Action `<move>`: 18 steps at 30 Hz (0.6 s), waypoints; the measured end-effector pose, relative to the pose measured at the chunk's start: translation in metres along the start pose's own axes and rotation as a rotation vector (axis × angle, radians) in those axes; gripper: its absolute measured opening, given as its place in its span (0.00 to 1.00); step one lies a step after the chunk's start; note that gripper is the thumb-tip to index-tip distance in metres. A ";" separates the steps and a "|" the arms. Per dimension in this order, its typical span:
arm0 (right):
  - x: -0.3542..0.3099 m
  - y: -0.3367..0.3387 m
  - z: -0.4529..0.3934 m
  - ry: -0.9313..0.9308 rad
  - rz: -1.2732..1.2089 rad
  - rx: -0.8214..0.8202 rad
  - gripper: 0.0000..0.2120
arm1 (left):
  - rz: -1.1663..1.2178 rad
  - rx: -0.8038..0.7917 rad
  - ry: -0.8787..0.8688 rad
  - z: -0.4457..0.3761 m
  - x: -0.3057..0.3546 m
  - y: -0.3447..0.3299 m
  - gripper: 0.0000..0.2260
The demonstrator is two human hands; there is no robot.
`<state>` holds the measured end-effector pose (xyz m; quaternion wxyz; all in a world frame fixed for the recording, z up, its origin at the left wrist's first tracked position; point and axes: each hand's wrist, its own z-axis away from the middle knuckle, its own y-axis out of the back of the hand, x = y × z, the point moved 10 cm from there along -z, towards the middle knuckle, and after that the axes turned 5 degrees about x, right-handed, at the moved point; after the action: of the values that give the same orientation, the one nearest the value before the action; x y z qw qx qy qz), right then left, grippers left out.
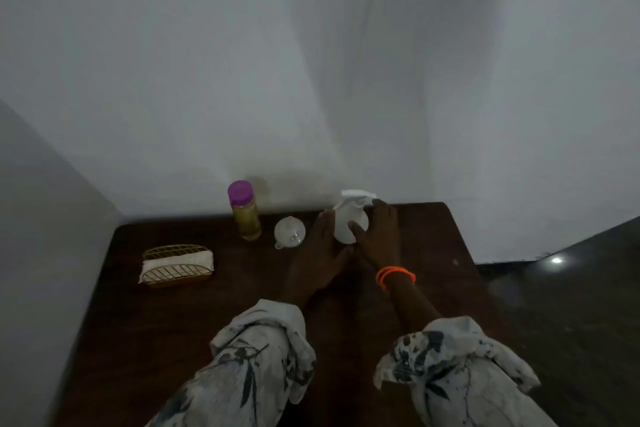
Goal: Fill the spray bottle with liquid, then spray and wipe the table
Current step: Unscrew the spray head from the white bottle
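Note:
A white spray bottle stands upright near the far edge of the dark wooden table, its trigger head on. My left hand rests flat against its left side. My right hand, with orange bangles at the wrist, wraps the bottle's right side, thumb across its front. To the left stands a clear bottle of yellowish liquid with a purple cap. A small clear funnel lies between that bottle and my left hand. The scene is dim.
A gold wire holder with a folded white cloth sits at the left of the table. White walls close in behind and on the left. Dark floor lies beyond the table's right edge.

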<state>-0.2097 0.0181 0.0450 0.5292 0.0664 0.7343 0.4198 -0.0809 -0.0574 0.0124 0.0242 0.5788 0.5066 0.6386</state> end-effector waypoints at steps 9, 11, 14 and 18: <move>0.020 -0.013 -0.035 -0.164 -0.278 0.158 0.21 | 0.033 -0.032 0.095 -0.017 -0.023 -0.029 0.39; 0.025 -0.013 -0.036 -0.182 -0.329 0.182 0.17 | 0.044 -0.036 0.118 -0.017 -0.026 -0.032 0.40; 0.025 -0.010 -0.031 -0.149 -0.343 0.184 0.12 | 0.069 -0.030 0.129 -0.014 -0.026 -0.031 0.41; 0.019 0.004 -0.012 -0.103 -0.313 0.151 0.14 | 0.084 -0.063 0.165 -0.006 -0.020 -0.025 0.47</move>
<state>-0.2294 0.0239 0.0351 0.6185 0.0124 0.7371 0.2722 -0.0925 -0.0613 -0.0180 -0.0263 0.5440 0.4617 0.7001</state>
